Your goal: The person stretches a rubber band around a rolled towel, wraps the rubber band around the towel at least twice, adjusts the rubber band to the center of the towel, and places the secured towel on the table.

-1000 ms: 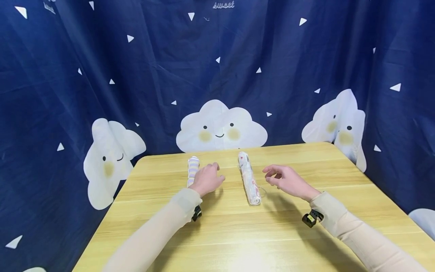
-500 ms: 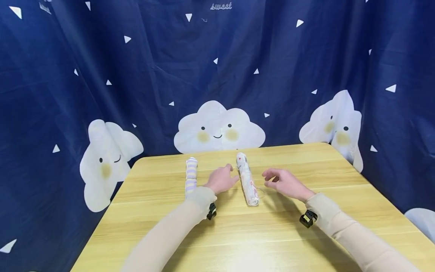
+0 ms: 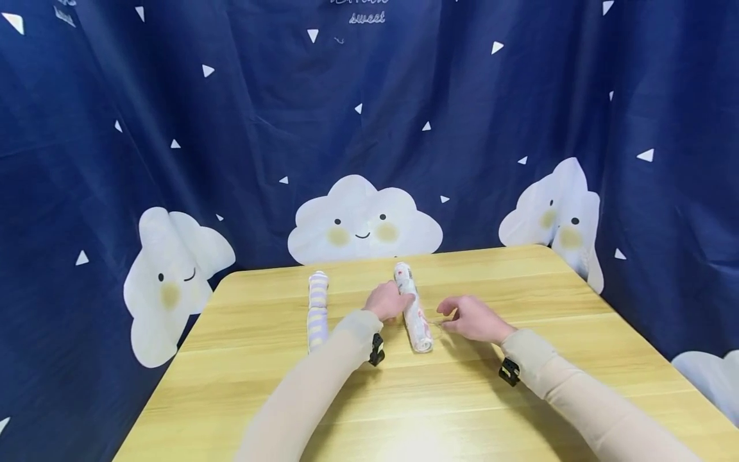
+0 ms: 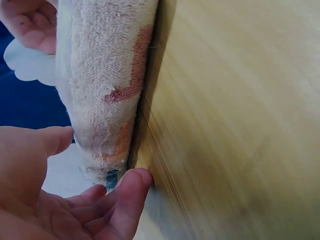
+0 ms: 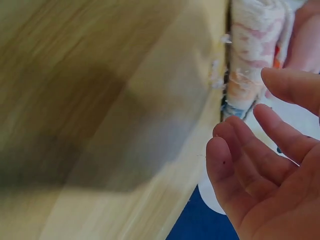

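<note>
A rolled white towel [image 3: 417,327] with pink and red print lies on the wooden table, pointing away from me. My left hand [image 3: 385,301] is at its left side, the thumb reaching over the roll in the head view. In the left wrist view the thumb tip is right at the towel [image 4: 107,65], and the loosely bent fingers are low beside it, not closed round it. To the right of the roll, my right hand [image 3: 476,319] hovers apart from it with relaxed, slightly bent fingers. In the right wrist view its fingers [image 5: 240,160] hold nothing.
A second roll [image 3: 317,311], striped lilac and pale yellow, lies to the left, its near end partly hidden by the left sleeve. Loose threads [image 3: 437,323] trail beside the white towel. A dark blue curtain [image 3: 260,128] with clouds hangs behind the table [image 3: 254,372].
My left hand has moved right, from beside the striped roll to the white towel's left side. My right hand has come slightly closer and lower. The head view has shifted a little.
</note>
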`<state>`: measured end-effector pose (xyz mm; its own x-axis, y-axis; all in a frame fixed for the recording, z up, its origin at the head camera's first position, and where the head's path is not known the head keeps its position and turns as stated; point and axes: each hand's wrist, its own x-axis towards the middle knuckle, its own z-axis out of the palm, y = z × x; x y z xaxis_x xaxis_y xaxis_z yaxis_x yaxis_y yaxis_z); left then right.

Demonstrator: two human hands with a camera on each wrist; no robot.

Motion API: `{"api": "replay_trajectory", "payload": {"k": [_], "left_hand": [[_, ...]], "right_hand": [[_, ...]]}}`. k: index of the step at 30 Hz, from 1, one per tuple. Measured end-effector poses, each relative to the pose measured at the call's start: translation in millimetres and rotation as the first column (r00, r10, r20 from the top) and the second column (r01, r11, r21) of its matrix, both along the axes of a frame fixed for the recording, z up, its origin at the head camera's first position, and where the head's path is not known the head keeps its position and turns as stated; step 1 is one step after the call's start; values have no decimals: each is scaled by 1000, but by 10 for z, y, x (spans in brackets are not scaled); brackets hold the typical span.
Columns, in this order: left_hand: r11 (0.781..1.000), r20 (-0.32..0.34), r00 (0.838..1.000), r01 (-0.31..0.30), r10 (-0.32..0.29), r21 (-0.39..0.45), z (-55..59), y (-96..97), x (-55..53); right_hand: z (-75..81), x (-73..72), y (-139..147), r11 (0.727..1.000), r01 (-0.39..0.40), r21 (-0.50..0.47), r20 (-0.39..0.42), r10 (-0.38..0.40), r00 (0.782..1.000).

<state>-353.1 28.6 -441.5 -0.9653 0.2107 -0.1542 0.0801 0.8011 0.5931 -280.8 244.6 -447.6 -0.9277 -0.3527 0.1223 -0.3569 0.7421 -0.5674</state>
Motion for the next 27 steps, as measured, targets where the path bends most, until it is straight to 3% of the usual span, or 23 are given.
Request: {"api": "replay_trajectory", "payload": {"k": [8, 19, 27], "left_hand": [[1000, -10, 1000, -29, 29, 0, -35, 80, -30], [986, 30, 992, -127, 125, 107, -78, 135, -56], [978, 43, 990, -138, 133, 154, -147, 101, -84]], "right_hand": [[-121, -35, -51, 990, 42, 134, -59, -35, 998], [-179, -89, -180, 975, 123, 187, -67, -112, 991], [-152, -78, -186, 974, 123, 192, -92, -107, 990]]}}
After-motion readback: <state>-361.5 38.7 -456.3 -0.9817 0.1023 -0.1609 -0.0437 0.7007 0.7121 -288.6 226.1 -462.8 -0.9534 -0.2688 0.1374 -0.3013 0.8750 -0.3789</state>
